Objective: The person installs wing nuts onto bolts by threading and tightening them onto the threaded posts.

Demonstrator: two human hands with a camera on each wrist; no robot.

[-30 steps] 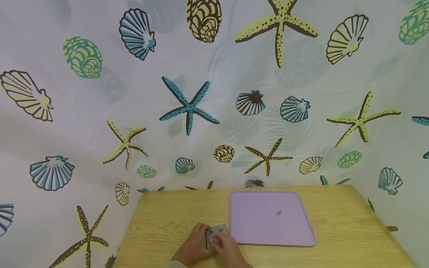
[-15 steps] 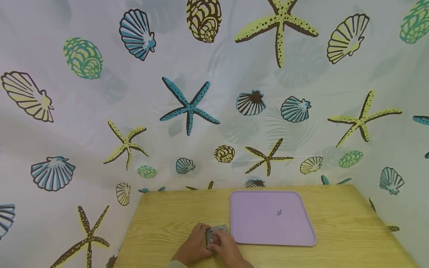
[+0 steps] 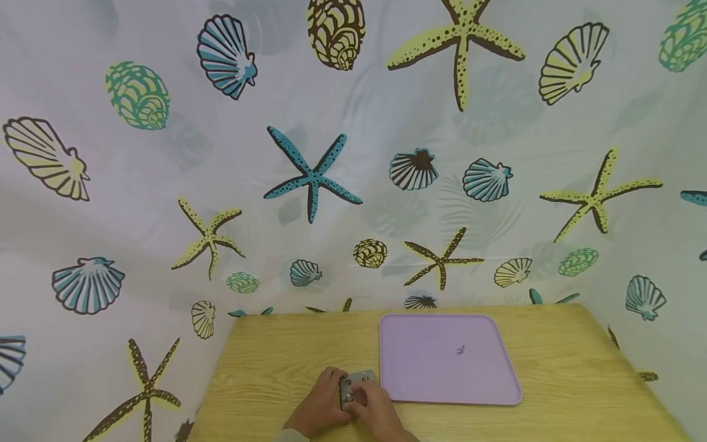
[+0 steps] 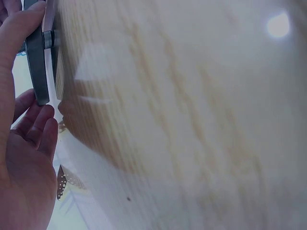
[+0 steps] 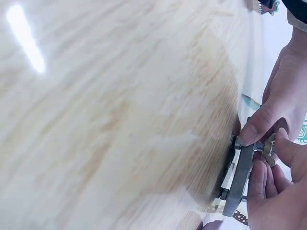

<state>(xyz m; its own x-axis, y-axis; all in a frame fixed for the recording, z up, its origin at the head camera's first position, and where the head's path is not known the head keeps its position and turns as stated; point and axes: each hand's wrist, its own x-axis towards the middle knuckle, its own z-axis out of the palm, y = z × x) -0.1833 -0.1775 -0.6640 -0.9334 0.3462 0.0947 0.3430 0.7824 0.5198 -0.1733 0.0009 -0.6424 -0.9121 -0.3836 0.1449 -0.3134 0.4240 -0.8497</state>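
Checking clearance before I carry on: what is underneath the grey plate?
Under the grey plate, the right wrist view shows two bolt heads between it and the wooden table. The rest of its underside is hidden.

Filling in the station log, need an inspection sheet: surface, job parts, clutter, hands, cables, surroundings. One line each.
Surface: wooden table, glare in both wrist views.
Job parts: grey plate with bolts through it; wing nut on one bolt; lilac tray to the right of the plate, a small metal piece lying in it, too small to identify.
Clutter: nothing seen.
Left hand: grips the plate by its edges.
Right hand: pinches the wing nut.
Cables: nothing seen.
Surroundings: white curtain printed with shells and starfish, behind and on both sides.
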